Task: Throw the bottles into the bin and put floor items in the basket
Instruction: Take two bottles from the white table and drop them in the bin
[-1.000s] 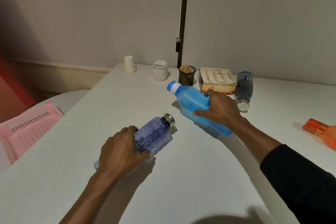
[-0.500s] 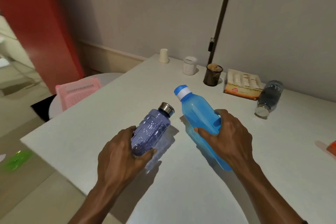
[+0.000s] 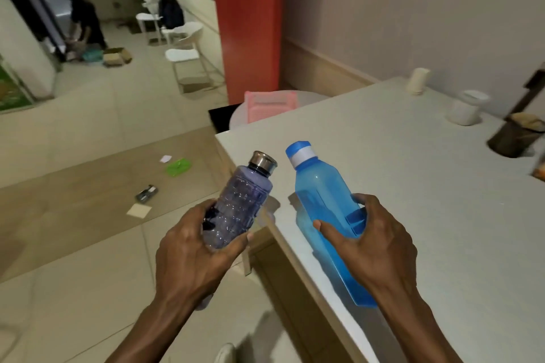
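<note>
Left hand (image 3: 194, 247) is wrapped around the lower body of a translucent purple plastic bottle with a steel cap (image 3: 240, 203), fingers closed on it, bottle tilted cap-up and held off the edge of the white table (image 3: 413, 186), over the floor. Right hand (image 3: 374, 247) is closed around the middle of an opaque blue plastic bottle with a blue-and-white cap (image 3: 321, 209), held above the table near its corner. No bin is visible. Pink slatted plastic basket (image 3: 269, 104) sits beyond the table's far corner, partly hidden. Floor items lie well apart from the hands: a green flat plastic item (image 3: 178, 166), a small dark object (image 3: 146, 193), a tan card (image 3: 139, 210) and a white scrap (image 3: 165, 158).

Risks, judged: both hands are full, so nothing on the floor can be picked up yet. The purple bottle is gripped low, so it could slip and fall. Walking toward an unseen bin could mean stepping on the floor clutter.
</note>
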